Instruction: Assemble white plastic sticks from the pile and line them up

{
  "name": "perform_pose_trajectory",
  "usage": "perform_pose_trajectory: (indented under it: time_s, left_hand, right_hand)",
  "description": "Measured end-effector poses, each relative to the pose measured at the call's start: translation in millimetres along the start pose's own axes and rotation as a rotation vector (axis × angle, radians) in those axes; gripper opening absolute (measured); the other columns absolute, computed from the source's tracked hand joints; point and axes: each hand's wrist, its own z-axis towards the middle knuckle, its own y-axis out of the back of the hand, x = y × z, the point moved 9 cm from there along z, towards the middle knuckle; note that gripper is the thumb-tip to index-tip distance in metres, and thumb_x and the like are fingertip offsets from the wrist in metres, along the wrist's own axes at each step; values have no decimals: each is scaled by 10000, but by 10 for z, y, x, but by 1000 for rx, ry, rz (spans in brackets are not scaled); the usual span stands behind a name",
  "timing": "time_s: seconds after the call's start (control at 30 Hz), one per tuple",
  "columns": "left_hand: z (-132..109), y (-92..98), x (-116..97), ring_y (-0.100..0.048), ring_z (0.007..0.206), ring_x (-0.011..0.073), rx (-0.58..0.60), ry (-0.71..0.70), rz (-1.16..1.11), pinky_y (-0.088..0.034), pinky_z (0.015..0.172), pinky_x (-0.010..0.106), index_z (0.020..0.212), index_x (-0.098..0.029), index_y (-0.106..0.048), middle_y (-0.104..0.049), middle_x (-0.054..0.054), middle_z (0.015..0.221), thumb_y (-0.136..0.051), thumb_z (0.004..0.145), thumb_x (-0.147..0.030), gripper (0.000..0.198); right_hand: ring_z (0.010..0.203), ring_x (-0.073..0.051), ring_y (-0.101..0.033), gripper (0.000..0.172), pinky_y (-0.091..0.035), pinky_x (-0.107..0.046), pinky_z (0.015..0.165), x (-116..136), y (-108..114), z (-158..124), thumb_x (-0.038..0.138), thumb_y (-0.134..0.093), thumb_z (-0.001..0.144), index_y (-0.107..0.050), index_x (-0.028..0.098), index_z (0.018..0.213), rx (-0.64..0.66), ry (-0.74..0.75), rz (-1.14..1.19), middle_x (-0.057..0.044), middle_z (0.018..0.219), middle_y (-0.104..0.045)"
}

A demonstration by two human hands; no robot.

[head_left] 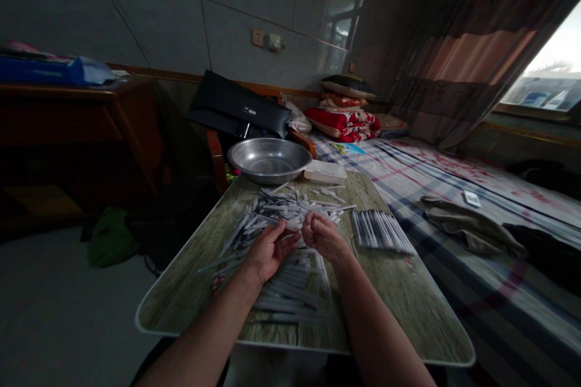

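Bare forearms, 2, reach from the near edge over 1 table. Left hand half-open, palm up, fingers loosely curled; cannot tell whether it has hold of a piece. Right hand beside it, curled nearly to a fist; its contents, if any, hidden. Both are at the near side of 1 loose heap of pale pen parts, mid-table, pieces crossing every way, too many to count. To the right, 1 tidy row of dark-ended pens, over 10, blurred past exact count; probably the finished share. Between the forearms, slim tubes lie roughly side by side, uncounted. Judging by heap and tubes, much remains. Far end: 1 metal basin, 1 white tray just beside it.
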Motion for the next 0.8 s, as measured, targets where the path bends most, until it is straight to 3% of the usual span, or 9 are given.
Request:
perform_pose_trajectory:
  time_s: [0.17,0.23,0.3,0.37,0.5,0.63,0.8]
  left_hand:
    - [14,33,-120,-725,698,203,-36,-49,-112,-552,509,223,854,-164,-555,-713,70,756,-559,881,-228,70]
    - [17,45,-151,-726,701,202,-43,-76,-112,-554,516,221,836,-155,-554,-712,74,756,-550,884,-210,73]
    - [12,43,-174,-724,688,196,-40,-101,-95,-552,508,216,828,-150,-556,-713,71,756,-554,881,-201,74]
    - [4,34,-188,-721,670,189,-33,-117,-72,-547,497,213,823,-149,-560,-711,61,750,-571,874,-211,81]
    - [-4,33,-210,-721,667,193,-23,-145,-32,-552,497,226,831,-152,-570,-704,42,744,-603,857,-243,100]
    - [12,76,-205,-727,714,216,-24,-170,-26,-556,510,242,847,-157,-580,-698,33,755,-614,852,-274,122]
    - [40,115,-213,-723,733,201,-22,-190,-49,-565,545,252,858,-152,-595,-706,45,771,-610,855,-294,142]
  right_hand:
    - [437,-70,-353,295,-225,-185,402,284,678,-52,454,-646,731,-483,210,761,-496,213,-133,62,601,-486]
    - [472,-84,-385,233,-279,-195,442,354,885,-121,409,-614,734,-509,201,744,-684,266,-374,55,600,-497]
    - [545,-112,-459,144,-351,-217,526,398,945,-156,327,-591,733,-559,186,739,-791,264,-724,33,618,-538]
    - [643,-142,-526,85,-394,-243,630,380,878,-119,238,-566,734,-619,174,752,-781,208,-1088,-1,675,-599]
    - [852,-185,-567,166,-390,-263,795,238,611,31,178,-556,782,-716,181,828,-571,123,-1582,-62,862,-678]
    - [910,-200,-554,188,-373,-262,828,191,497,98,207,-572,823,-743,204,901,-497,73,-1755,-71,925,-685]
    - [957,-212,-530,238,-360,-273,855,294,560,30,189,-538,840,-729,198,982,-580,31,-1796,-81,984,-663]
